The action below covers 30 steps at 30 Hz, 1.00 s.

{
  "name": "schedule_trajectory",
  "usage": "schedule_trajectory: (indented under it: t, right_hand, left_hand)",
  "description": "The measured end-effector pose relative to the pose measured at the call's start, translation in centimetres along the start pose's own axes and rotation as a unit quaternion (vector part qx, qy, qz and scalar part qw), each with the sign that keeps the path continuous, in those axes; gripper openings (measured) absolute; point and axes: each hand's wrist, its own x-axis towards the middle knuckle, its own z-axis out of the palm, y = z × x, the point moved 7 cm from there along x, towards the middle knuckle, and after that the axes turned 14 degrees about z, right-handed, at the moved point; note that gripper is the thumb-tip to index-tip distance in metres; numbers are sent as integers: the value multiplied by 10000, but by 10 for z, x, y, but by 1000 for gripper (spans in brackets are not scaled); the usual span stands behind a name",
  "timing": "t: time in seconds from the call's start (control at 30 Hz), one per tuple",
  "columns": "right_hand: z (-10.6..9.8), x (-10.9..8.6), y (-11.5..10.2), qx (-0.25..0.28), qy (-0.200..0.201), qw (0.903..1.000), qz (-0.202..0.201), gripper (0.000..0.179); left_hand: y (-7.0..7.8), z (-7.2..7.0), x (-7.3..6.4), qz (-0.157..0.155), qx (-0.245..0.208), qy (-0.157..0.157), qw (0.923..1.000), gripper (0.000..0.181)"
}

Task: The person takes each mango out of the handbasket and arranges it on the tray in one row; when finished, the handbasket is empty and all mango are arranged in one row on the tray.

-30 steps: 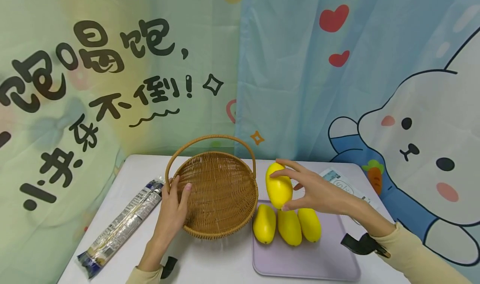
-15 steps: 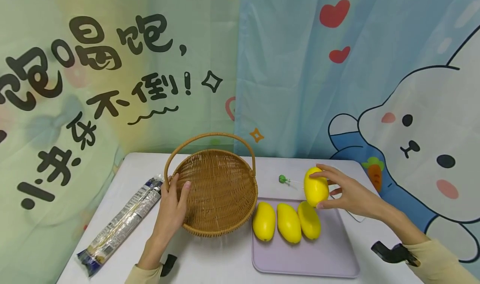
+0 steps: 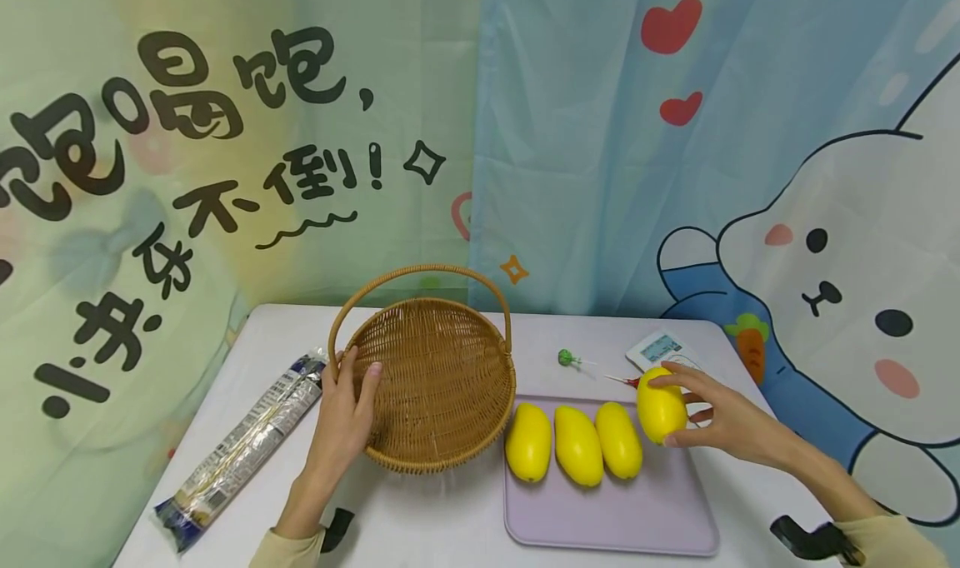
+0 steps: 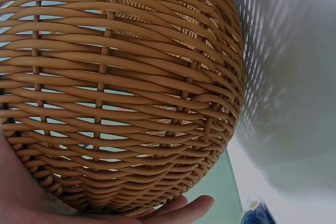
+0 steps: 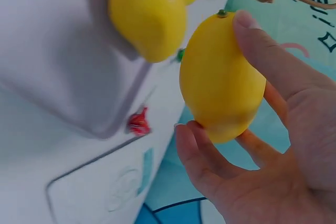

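My left hand grips the rim of a brown wicker basket, thumb inside and fingers outside. The basket leans with its mouth toward me; the left wrist view shows its woven wall close up. Between thumb and fingertips, my right hand holds a yellow mango over the back right part of a lilac tray. A small green stem end shows on this mango in the right wrist view. Three more mangoes lie side by side on the tray, the nearest being the right one.
A long silver and blue packet lies left of the basket. Behind the tray are a small green-headed pick, a red-headed pick and a white device with a display. A printed curtain hangs behind the table.
My right hand has carried the mango rightward from above the tray's left part, then lower toward its back right. The picks and white device have come into fuller view. My left hand stays put.
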Motion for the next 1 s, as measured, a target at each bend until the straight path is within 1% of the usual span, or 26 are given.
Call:
schedule_trajectory:
  t: [0.17, 0.37, 0.57, 0.77, 1.0]
  right_hand:
    - [14, 2, 20, 202, -285, 9993, 163, 72]
    - [31, 1, 35, 294, -610, 9969, 405, 72]
    - [41, 4, 39, 166, -723, 9961, 483, 73]
    - [47, 5, 41, 259, -828, 9947, 557, 74]
    - [54, 7, 46, 246, -914, 9938, 588, 75]
  left_hand:
    - [-2, 0, 0, -6, -26, 14, 10000, 80]
    - [-4, 3, -1, 30, -30, 27, 10000, 80]
    - [-2, 1, 0, 95, -51, 98, 9999, 79]
    - [-2, 0, 0, 66, -46, 103, 9999, 79]
    - [-1, 0, 0, 61, -57, 114, 9999, 79]
